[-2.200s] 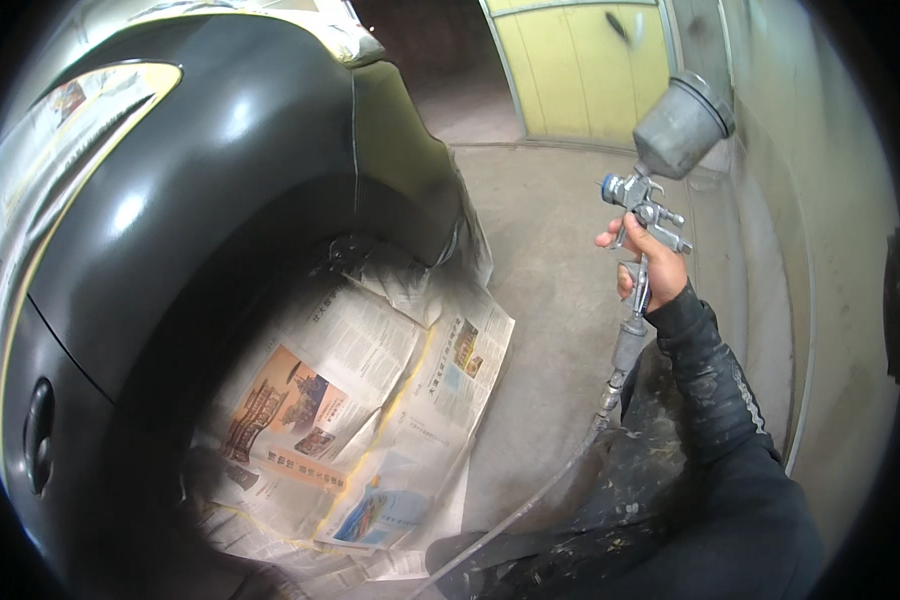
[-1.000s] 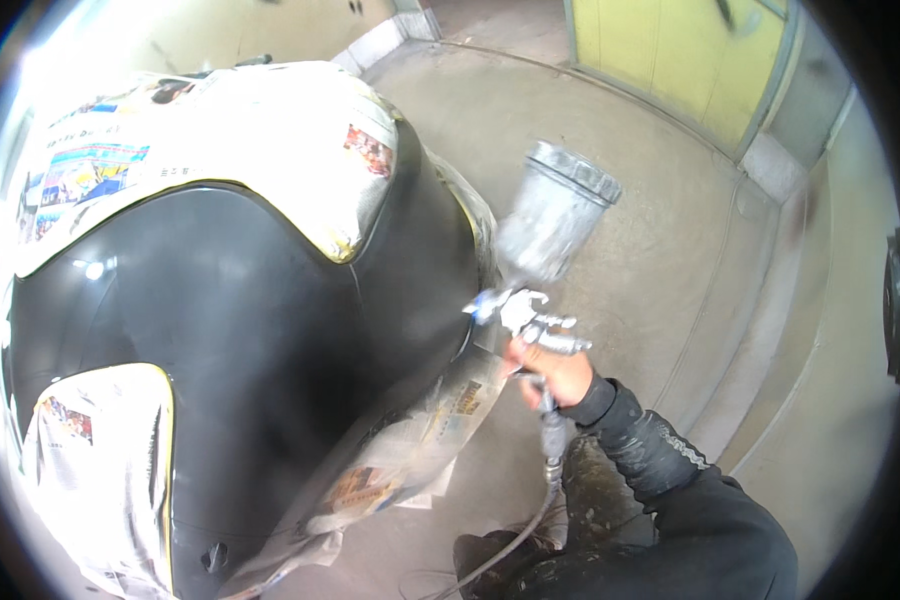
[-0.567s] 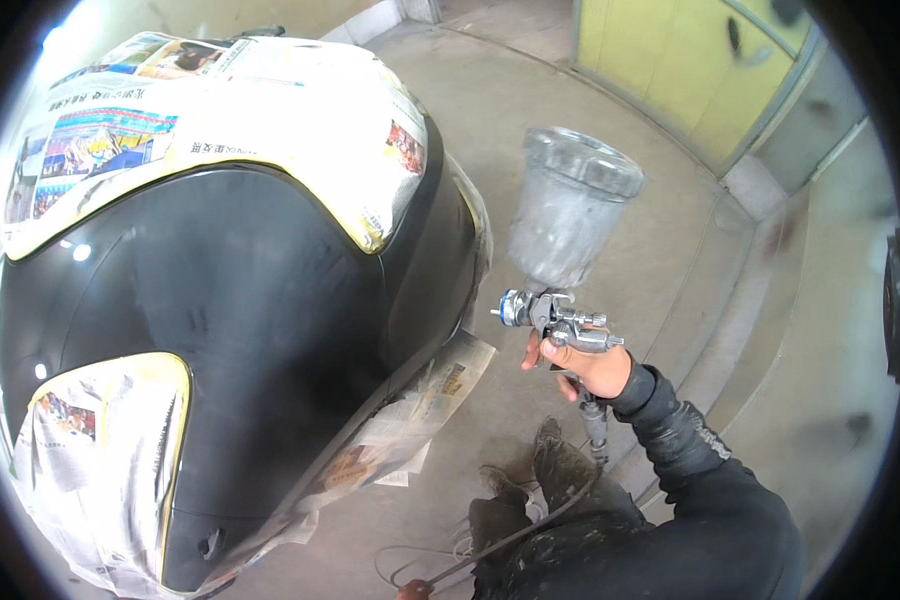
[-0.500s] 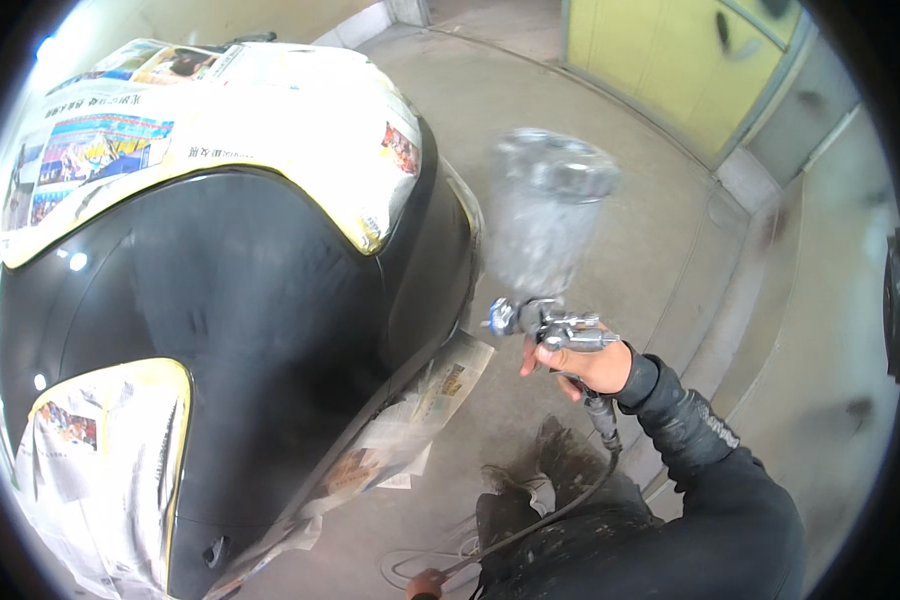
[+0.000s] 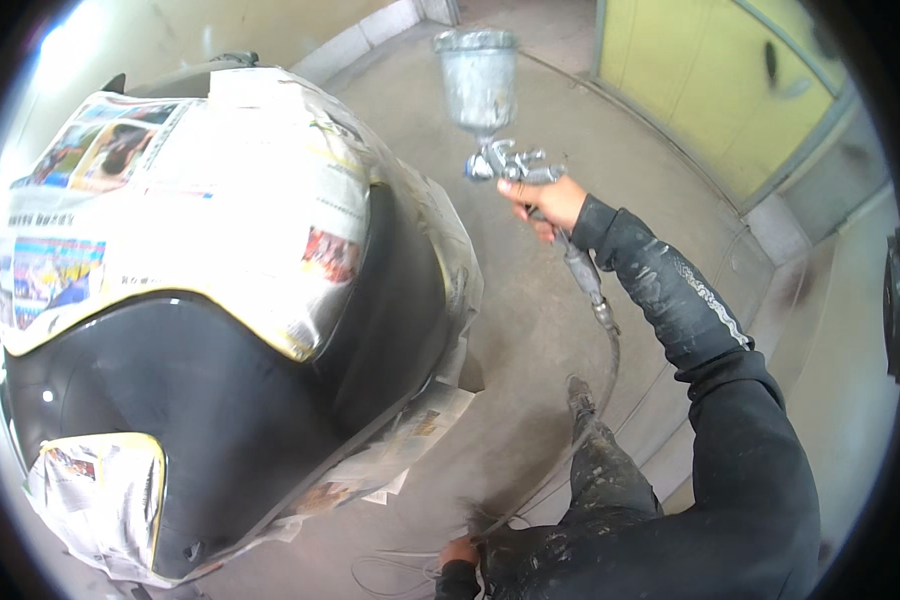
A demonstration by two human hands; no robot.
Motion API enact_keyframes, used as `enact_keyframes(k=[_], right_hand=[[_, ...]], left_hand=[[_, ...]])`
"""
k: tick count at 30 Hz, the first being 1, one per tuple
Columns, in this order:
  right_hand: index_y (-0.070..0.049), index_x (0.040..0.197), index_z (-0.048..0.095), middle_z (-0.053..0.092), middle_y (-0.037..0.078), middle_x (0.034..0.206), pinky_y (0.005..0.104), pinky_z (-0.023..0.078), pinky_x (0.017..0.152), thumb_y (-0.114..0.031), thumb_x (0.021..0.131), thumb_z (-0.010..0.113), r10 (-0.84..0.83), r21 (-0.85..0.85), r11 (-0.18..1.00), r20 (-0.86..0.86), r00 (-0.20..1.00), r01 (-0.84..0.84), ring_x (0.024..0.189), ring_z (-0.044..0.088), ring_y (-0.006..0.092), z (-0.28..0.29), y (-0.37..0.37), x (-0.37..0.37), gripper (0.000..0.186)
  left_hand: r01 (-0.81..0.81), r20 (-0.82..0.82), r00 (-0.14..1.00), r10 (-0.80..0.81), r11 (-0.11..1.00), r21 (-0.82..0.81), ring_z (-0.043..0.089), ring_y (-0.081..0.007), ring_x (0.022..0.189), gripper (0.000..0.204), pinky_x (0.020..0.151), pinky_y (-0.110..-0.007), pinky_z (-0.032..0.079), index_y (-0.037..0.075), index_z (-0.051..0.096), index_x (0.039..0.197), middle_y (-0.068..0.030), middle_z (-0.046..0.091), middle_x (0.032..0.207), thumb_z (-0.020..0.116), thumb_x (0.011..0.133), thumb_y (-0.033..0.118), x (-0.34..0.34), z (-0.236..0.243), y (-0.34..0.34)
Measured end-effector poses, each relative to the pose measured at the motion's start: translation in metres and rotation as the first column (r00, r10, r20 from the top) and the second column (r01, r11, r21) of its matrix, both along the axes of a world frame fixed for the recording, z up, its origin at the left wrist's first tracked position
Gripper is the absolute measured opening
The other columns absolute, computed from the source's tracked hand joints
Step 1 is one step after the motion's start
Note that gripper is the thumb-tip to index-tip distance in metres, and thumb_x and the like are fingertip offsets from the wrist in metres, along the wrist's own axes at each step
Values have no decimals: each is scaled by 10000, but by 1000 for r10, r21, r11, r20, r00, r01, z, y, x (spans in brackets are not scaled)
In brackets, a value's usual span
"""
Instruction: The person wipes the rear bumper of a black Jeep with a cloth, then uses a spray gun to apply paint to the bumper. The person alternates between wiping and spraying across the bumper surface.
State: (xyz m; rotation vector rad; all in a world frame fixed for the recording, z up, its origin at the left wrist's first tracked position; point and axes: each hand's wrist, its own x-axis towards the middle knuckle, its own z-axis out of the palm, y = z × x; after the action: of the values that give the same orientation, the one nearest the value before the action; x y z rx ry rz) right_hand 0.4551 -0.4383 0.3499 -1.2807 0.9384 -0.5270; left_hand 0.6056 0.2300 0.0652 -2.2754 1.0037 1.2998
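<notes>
My right hand is closed round the handle of a silver spray gun, held up to the right of a black car body. A grey, paint-smeared cup stands upright on top of the gun. From the gun's handle an air hose runs down past my leg. My left hand is low by my thigh, closed round the hose, its fingers partly hidden. Newspaper edged with yellow tape covers the car's glass, and a smaller taped sheet covers a lamp-shaped area.
More newspaper hangs along the car's lower edge. Loops of hose lie on the concrete floor near my feet. A yellow door panel stands at the far right, beside a pale wall.
My right hand has carried the spray gun farther away and up along the car's side. My view has shifted, and my leg now shows stepping forward. The left hand keeps low.
</notes>
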Motion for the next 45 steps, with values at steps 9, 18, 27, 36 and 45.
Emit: enact_keyframes(k=[9,18,27,36,45], right_hand=[[-41,1038,690,722,36,815,305,527,619,-268,935,777,283,-332,922,229,931,-198,686,653,136,-106,3,-37,264],[-89,947,726,634,0,652,263,419,420,-374,925,785,581,164,805,-24,814,-570,485,528,75,-196,-22,-33,292],[-41,1027,704,699,20,785,262,476,554,-317,940,774,14,29,999,1,1000,-14,634,609,75,-258,-45,-37,298],[-76,1351,543,705,194,1118,480,565,776,-217,851,721,857,-391,374,-200,475,-841,920,691,427,-327,136,-81,549],[-51,1361,595,669,146,1274,455,455,1060,-287,980,664,293,-343,861,-271,917,-377,1178,622,314,-378,113,-181,454]], left_hand=[[-153,32,988,150,977,146,697,-339,1076,386,911,-506,539,266,765,1122,-88,747,1137,666,866,538,-80,57,-87],[-57,-111,990,83,973,223,690,-322,1109,451,924,-488,542,259,748,1224,-85,744,1172,655,901,558,-144,38,-128],[-100,-186,976,112,992,75,662,-317,1179,508,974,-474,510,232,737,1238,-85,734,1220,642,891,590,-145,-17,-88],[-131,-53,988,144,971,198,714,-340,1022,341,862,-510,558,277,795,1115,-86,769,1055,666,902,509,-164,-35,-99],[-252,-69,964,257,965,64,731,-337,983,331,820,-481,578,251,776,1075,-80,768,1059,591,920,476,-167,-75,-83]])
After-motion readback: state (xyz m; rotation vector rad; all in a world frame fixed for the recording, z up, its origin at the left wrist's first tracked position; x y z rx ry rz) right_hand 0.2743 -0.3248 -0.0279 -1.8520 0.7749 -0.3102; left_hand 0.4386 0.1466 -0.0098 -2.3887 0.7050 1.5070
